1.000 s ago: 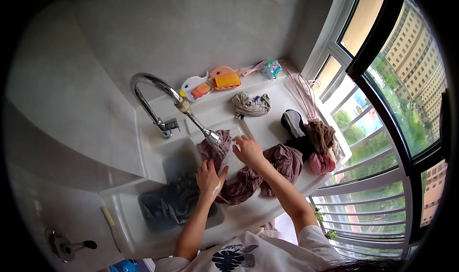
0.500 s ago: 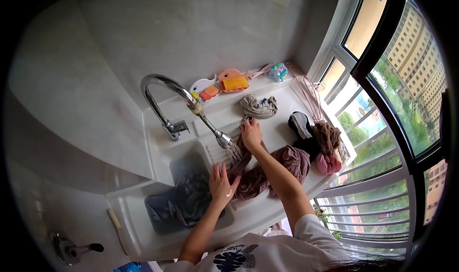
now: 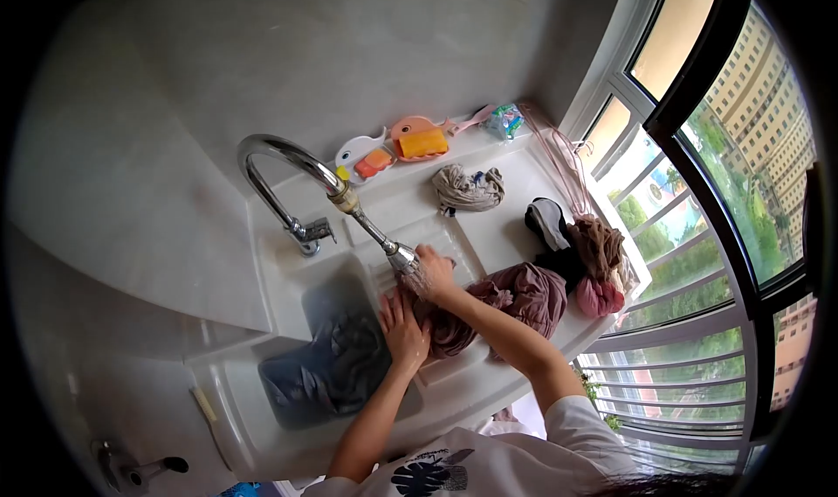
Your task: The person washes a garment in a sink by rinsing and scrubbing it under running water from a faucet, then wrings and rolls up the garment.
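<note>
Purple cloth (image 3: 534, 298) could slip over the washboard's (image 3: 375, 274) left edge if my flat, spread left hand (image 3: 404, 331) slides, and I can't tell what my curled right hand (image 3: 430, 274) grips.

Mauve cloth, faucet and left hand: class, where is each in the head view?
Mauve cloth (image 3: 531, 294), head view: on its bunched folds.
Faucet (image 3: 305, 158), head view: on its curved chrome neck.
Left hand (image 3: 406, 335), head view: on the back of it.
</note>
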The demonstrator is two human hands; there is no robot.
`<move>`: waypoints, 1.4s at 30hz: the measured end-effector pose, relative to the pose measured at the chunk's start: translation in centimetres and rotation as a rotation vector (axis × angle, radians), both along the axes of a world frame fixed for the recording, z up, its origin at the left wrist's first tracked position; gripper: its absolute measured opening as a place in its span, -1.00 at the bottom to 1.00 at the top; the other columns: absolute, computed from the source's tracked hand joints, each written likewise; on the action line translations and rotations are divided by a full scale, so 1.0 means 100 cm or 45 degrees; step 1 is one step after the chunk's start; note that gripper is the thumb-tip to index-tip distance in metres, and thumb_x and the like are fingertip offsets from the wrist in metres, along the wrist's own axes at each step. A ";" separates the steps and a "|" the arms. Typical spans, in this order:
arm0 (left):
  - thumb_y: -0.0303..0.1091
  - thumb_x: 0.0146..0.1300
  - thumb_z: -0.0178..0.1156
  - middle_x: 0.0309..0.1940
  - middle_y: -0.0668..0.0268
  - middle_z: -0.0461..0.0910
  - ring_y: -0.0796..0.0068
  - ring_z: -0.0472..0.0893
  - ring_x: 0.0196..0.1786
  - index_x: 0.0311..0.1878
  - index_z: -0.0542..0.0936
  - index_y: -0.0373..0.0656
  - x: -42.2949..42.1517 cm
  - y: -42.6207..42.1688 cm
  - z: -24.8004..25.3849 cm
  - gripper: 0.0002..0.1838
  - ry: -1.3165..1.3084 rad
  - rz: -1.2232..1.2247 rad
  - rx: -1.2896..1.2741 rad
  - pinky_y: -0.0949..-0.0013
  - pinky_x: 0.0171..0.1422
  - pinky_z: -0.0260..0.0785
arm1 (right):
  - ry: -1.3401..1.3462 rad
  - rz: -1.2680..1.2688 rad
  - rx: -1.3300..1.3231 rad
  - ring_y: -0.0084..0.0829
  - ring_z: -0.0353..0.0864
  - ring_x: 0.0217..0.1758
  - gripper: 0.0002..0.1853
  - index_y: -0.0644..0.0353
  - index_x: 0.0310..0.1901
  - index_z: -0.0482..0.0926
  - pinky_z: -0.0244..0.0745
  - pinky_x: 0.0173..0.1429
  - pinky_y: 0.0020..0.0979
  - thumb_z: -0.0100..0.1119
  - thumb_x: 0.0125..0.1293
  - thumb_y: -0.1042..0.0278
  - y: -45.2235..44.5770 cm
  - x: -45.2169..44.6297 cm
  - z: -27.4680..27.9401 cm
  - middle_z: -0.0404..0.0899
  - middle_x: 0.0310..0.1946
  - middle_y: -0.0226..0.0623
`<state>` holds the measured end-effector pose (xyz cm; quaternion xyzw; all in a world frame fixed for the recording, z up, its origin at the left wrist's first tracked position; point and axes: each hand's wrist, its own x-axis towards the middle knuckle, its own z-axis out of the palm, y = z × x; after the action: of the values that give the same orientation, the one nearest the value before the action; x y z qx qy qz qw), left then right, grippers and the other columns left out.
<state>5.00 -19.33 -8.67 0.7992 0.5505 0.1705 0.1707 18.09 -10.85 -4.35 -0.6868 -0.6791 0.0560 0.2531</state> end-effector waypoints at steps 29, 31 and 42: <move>-0.01 0.17 0.25 0.51 0.13 0.01 -0.03 -0.13 0.57 0.47 0.14 -0.21 -0.004 0.007 0.001 -0.12 0.009 -0.021 0.028 -0.24 0.50 -0.13 | 0.048 0.111 0.111 -0.08 0.61 -0.24 -0.65 0.06 -0.14 0.50 0.52 -0.22 -0.14 0.19 0.13 0.04 0.032 0.030 -0.041 0.49 -0.23 -0.21; -0.02 0.17 0.25 0.51 0.13 0.02 -0.04 -0.12 0.57 0.46 0.16 -0.21 -0.007 0.006 0.002 -0.13 -0.020 -0.017 0.013 -0.24 0.50 -0.13 | 0.073 0.064 -0.015 -0.09 0.61 -0.20 -0.65 0.04 -0.11 0.52 0.52 -0.20 -0.15 0.19 0.13 0.03 0.016 0.010 -0.019 0.50 -0.20 -0.22; -0.49 0.03 0.19 0.00 0.25 0.60 0.14 0.47 0.19 -0.04 0.67 -0.12 -0.023 0.034 0.027 -0.64 -0.246 -0.287 0.202 -0.04 0.42 0.10 | -0.030 0.110 0.024 -0.19 0.43 0.13 -0.65 -0.09 -0.08 0.59 0.40 0.04 -0.05 0.29 0.09 0.05 -0.009 0.034 -0.016 0.50 0.02 -0.31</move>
<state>2.71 -15.90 -5.96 0.8466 0.4233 0.2693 0.1775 21.54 -11.73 -5.90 -0.6550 -0.7115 0.0524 0.2491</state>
